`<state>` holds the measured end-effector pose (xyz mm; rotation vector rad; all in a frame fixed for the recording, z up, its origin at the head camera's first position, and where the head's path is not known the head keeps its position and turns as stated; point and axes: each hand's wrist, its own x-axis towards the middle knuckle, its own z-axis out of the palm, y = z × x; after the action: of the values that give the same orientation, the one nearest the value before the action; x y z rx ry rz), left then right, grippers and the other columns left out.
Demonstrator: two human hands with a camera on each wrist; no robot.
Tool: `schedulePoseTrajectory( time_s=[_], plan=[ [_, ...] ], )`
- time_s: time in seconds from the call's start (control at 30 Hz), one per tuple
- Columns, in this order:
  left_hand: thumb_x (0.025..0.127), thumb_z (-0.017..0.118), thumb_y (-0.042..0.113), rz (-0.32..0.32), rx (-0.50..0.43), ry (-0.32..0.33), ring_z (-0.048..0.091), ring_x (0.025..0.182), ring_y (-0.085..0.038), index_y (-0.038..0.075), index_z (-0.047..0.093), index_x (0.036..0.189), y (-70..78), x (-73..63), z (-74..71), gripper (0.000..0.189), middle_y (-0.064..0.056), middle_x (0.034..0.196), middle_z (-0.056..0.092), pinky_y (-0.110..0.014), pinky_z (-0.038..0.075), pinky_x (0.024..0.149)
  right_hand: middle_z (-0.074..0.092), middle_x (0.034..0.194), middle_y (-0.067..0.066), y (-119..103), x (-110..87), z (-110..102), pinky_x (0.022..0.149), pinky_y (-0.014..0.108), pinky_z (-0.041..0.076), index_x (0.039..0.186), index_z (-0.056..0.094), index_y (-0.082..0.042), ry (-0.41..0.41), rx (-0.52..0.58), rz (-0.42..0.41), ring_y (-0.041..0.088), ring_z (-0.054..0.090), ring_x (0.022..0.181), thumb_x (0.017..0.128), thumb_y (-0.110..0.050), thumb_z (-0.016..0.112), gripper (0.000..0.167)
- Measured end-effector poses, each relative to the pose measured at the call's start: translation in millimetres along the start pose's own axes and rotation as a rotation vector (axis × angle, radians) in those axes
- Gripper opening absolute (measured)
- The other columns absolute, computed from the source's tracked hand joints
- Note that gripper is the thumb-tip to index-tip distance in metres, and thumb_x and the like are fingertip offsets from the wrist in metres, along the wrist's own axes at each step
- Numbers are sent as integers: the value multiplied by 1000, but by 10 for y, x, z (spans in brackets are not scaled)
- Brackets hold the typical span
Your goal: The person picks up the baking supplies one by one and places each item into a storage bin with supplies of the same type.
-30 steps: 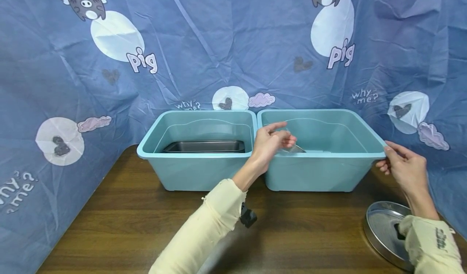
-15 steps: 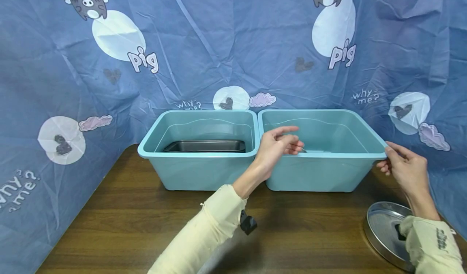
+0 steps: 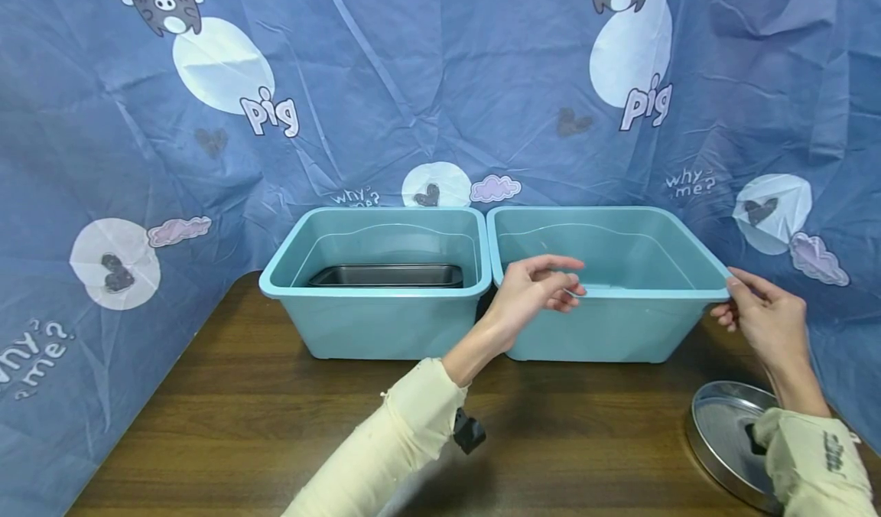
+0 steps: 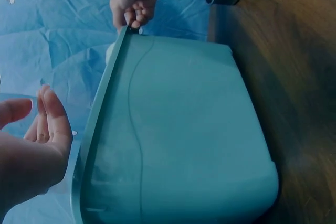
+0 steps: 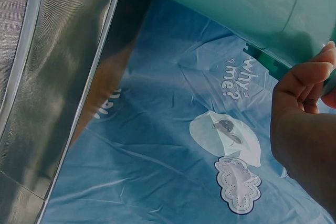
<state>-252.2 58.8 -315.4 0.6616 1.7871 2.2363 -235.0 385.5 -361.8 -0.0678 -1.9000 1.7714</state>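
Two light teal plastic bins stand side by side on the wooden table. My right hand (image 3: 774, 314) pinches the right-hand rim of the right bin (image 3: 592, 330), thumb on top and fingers curled under; the right wrist view shows the same hand (image 5: 307, 114) at that rim. My left hand (image 3: 530, 295) hovers at the near left part of this bin's rim. Its fingers are loosely bent, the thumb stands apart, and the left wrist view shows nothing between them. The near wall and the left hand hide part of the bin's inside.
In the left bin (image 3: 378, 326) lies a dark rectangular baking pan (image 3: 385, 275). A round metal sieve (image 3: 726, 433) rests on the table (image 3: 275, 440) at the lower right, partly under my right forearm. A blue printed cloth (image 3: 440, 81) hangs behind the bins.
My left hand has moved right and toward me, from over the bin's inside to its near rim. A shiny edge seen inside beside it no longer shows. My right hand keeps its place.
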Motion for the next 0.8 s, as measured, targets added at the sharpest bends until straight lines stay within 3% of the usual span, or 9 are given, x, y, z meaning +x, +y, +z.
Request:
schedulePoseTrajectory(
  time_s=[0.23, 0.4, 0.6, 0.8],
  plan=[
    [102, 61, 2, 20, 5, -110, 70, 77, -18, -7, 68, 125, -131, -59, 6, 26, -18, 93, 73, -37, 62, 80, 68, 58, -2, 17, -7, 14, 41, 15, 47, 103, 72, -26, -3, 25, -17, 6, 62, 45, 103, -5, 59, 24],
    [102, 61, 2, 7, -14, -134, 69, 74, -15, -9, 67, 126, -245, -99, 48, 27, -8, 88, 72, -35, 62, 78, 68, 59, -2, 24, -9, 11, 41, 15, 47, 100, 73, -29, 1, 25, -25, 5, 62, 45, 103, -5, 59, 27],
    [101, 61, 1, -21, -25, -144, 68, 72, -13, -12, 65, 127, -395, -145, 113, 29, -6, 86, 72, -44, 62, 83, 68, 58, -2, 29, -7, 18, 40, 15, 47, 98, 73, -28, 3, 38, -26, 6, 61, 44, 103, -4, 58, 29],
    [101, 61, 0, -66, -56, -144, 67, 69, -12, -12, 65, 126, -560, -199, 180, 28, -6, 84, 71, -27, 60, 70, 68, 58, -2, 25, -7, 21, 41, 15, 47, 101, 72, -26, 11, 26, -17, 6, 61, 44, 103, -5, 59, 24]
  ],
)
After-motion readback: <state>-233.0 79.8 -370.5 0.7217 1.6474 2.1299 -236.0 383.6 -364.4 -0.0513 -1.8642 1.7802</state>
